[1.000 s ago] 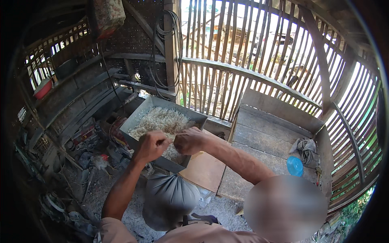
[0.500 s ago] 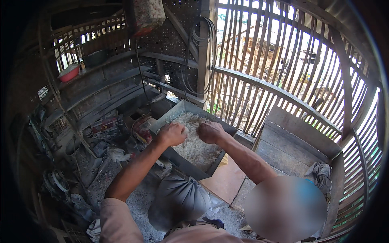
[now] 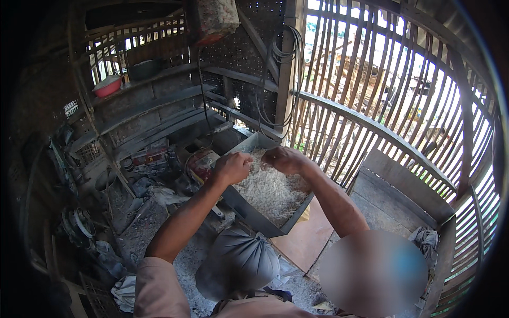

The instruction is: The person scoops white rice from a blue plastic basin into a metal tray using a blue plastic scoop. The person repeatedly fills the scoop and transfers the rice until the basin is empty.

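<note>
A long grey hopper or tray [image 3: 241,212] stands in front of me, filled with a loose white flaky material [image 3: 273,193] whose kind I cannot tell. Over its far left edge my left hand [image 3: 235,167] hangs with curled fingers. My right hand [image 3: 287,160] is bent downward above the far part of the flakes, its fingers drawn together and partly hidden. Whether either hand has flakes pinched in it is not visible. Close to my body sits a bulging grey sack [image 3: 238,259] with its top gathered.
A reddish board [image 3: 305,233] lies right of the hopper, beside a wooden platform [image 3: 382,196]. Red machinery [image 3: 201,165] stands to the left. A red basin [image 3: 108,86] and a dark basin [image 3: 144,70] rest on a ledge. Overhead hangs a crusted container [image 3: 212,21].
Both hands have moved toward the far end of the hopper. The right hand has gone from a fist to bent, downward fingers. The whole view has shifted slightly.
</note>
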The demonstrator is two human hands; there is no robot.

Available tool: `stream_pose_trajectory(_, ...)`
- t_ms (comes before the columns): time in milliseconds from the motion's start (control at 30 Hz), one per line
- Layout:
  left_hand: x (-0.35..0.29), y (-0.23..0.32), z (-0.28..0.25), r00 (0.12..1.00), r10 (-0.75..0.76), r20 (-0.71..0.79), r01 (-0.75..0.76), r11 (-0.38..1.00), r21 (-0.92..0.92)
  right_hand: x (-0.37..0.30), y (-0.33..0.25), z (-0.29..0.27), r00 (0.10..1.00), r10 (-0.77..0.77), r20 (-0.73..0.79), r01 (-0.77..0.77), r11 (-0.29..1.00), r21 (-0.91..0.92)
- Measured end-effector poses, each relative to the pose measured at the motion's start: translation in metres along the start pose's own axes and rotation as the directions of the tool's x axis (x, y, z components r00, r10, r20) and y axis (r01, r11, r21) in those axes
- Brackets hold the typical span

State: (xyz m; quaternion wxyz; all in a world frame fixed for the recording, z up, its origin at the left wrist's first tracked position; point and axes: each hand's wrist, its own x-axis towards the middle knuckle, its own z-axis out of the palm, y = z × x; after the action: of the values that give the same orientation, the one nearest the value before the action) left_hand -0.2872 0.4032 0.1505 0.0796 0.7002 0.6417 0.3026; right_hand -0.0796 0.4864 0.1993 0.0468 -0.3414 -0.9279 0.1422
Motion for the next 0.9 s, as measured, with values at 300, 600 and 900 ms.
stream_pose_trajectory(300,0.012,0.024,0.014,0.994,-0.093,-0.054,0.105,0.949,0.297,0.086,0.039,0.048,0.983,-0.175,-0.047,0.165,0.972,-0.167)
stream_pose_trajectory(600,-0.004,-0.003,0.014,0.994,-0.107,0.03,0.102,0.984,0.146,-0.013,0.008,-0.017,0.997,-0.021,0.071,0.022,1.0,-0.012)
stream_pose_trajectory(900,0.015,0.014,0.019,0.997,-0.056,0.06,0.06,0.996,-0.069,-0.024,0.006,0.018,0.976,0.189,-0.108,-0.191,0.982,-0.008)
